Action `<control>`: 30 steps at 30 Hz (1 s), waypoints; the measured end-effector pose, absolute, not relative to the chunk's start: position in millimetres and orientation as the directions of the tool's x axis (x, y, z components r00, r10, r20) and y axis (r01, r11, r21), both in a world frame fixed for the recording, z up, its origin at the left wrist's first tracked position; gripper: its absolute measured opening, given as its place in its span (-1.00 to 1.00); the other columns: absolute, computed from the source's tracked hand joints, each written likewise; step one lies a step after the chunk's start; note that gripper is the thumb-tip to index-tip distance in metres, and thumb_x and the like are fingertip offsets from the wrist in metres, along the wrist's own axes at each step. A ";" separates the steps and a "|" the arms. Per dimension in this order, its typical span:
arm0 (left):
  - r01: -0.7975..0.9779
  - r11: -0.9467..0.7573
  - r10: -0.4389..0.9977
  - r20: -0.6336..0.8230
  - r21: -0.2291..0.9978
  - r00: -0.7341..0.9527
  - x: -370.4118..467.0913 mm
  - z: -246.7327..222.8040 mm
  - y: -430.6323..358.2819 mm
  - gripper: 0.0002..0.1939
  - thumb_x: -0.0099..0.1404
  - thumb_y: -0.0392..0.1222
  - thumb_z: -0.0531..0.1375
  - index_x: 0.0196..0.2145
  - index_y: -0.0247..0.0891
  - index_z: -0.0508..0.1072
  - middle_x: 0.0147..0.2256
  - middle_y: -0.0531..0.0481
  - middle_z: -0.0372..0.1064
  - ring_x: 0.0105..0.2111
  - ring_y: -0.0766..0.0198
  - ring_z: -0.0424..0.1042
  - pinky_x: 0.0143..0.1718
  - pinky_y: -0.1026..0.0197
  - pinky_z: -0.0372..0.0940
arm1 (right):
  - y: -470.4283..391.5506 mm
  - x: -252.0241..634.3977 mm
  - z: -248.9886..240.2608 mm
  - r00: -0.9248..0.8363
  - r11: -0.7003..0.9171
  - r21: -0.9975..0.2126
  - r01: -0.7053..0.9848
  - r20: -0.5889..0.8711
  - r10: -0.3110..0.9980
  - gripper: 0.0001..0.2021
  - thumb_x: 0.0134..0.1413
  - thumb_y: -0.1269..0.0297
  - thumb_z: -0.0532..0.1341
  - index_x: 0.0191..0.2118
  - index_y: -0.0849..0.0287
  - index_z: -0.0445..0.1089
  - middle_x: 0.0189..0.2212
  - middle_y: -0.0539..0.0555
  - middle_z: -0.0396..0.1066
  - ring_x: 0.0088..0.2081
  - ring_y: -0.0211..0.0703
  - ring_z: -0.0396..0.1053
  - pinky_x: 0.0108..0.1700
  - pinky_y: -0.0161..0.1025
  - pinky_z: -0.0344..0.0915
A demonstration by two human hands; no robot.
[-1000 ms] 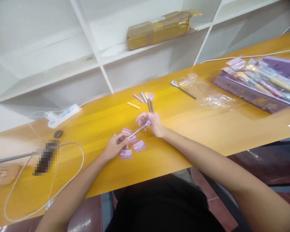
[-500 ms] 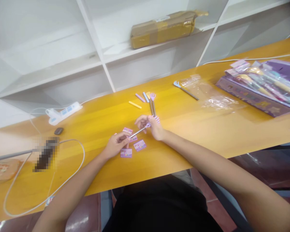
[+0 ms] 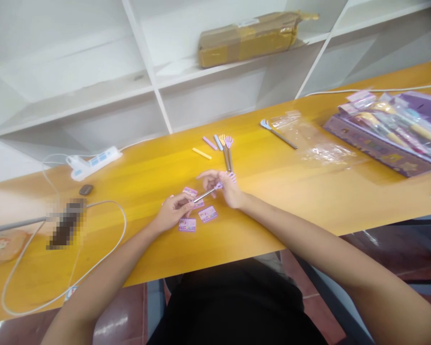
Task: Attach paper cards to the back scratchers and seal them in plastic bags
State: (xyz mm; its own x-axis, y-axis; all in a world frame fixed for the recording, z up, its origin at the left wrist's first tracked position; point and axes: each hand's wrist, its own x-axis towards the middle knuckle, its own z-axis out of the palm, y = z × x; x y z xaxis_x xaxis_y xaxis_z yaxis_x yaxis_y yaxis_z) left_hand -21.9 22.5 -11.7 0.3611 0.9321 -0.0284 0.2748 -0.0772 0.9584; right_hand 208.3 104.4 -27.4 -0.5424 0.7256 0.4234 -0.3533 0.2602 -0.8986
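A back scratcher (image 3: 205, 195) with a thin metal rod and a purple claw-shaped head spans both hands. My left hand (image 3: 173, 211) pinches the lower end of its rod. My right hand (image 3: 230, 190) is closed around the head end, some of its fingers loosely curled. Just beyond lie a yellow-headed back scratcher (image 3: 222, 141) and a purple-headed one (image 3: 229, 143), side by side. Beside them are a purple tube (image 3: 209, 143), a blue tube (image 3: 218, 142) and a yellow tube (image 3: 201, 153). Several printed cards (image 3: 208, 214) lie under and near my left hand.
To the right lie a blue-headed back scratcher (image 3: 280, 135), clear plastic wrappers (image 3: 326, 152) and a purple display box (image 3: 366, 146) of packed items. A power strip (image 3: 95, 163) and a looped white cable (image 3: 124, 225) are at left. A taped carton (image 3: 249, 42) sits on the shelf.
The view has shifted slightly. Both hands keep nearly the same hold on the back scratcher, and the things on the table have not moved.
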 end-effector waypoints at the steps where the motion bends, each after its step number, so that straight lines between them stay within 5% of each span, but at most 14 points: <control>1: 0.277 -0.082 0.932 -0.025 0.957 0.362 -21.9 -11.6 22.5 -0.62 0.46 0.14 0.24 -0.16 -0.27 0.50 -0.54 0.13 0.32 -0.55 0.37 0.23 -0.44 0.28 0.17 | 104.9 208.0 -29.0 -0.548 0.262 -0.895 -0.362 0.431 0.717 -0.24 0.40 -0.41 -0.12 0.05 0.21 0.47 -0.40 0.04 0.37 -0.54 -0.31 0.25 -0.50 -0.33 0.24; 8: 0.293 -0.064 0.933 -0.046 0.954 0.356 -21.8 -12.4 23.0 -0.60 0.43 0.17 0.26 -0.17 -0.27 0.48 -0.54 0.13 0.29 -0.55 0.36 0.22 -0.45 0.27 0.13 | 103.6 208.4 -35.8 -0.572 0.270 -0.892 -0.362 0.441 0.692 -0.26 0.46 -0.32 -0.16 0.25 0.21 0.38 -0.36 0.05 0.38 -0.51 -0.30 0.27 -0.47 -0.33 0.27; 30: 0.275 -0.084 0.916 -0.035 0.958 0.400 -23.6 -17.0 24.5 -0.65 0.45 0.12 0.26 -0.16 -0.26 0.46 -0.54 0.16 0.30 -0.56 0.39 0.24 -0.45 0.31 0.17 | 98.3 209.3 -36.8 -0.605 0.333 -0.881 -0.336 0.473 0.641 -0.21 0.47 -0.33 -0.18 0.31 0.26 0.32 -0.35 0.07 0.43 -0.49 -0.30 0.26 -0.42 -0.32 0.24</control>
